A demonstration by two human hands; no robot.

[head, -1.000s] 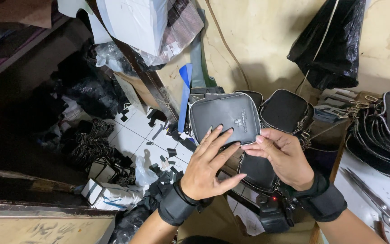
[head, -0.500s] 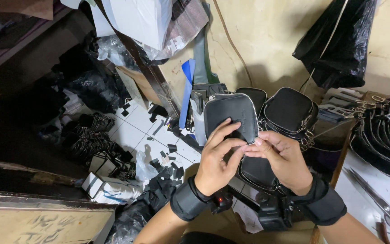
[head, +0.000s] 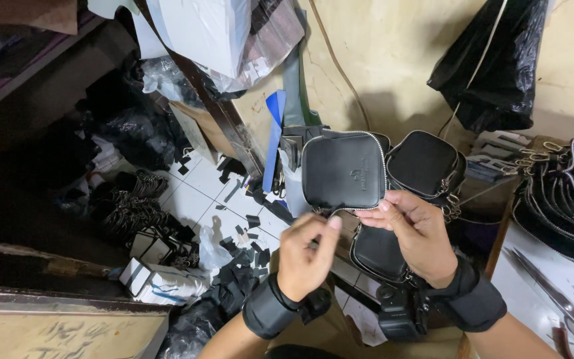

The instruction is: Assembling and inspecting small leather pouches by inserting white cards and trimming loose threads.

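Matt black leather-like pouch (head: 343,171) with fine grain, edged by a shiny metal zip, pinched at its lower rim by the right hand (head: 414,233). Matt black cloth wrist bands on both arms. Glossy crinkled black plastic bag (head: 493,60) against a rough, stained plaster wall (head: 393,53). Smooth glazed white floor tiles (head: 200,186) strewn with dull black offcuts.

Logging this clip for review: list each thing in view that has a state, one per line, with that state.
black pouch: held up, zip appears closed
right hand: pinching the pouch's lower edge
left hand: off the pouch, fingers curled just below it
second pouch: hanging behind, unheld
stack of pouches: piled at right, untouched
scissors: lying flat
black plastic bag: hanging on the wall
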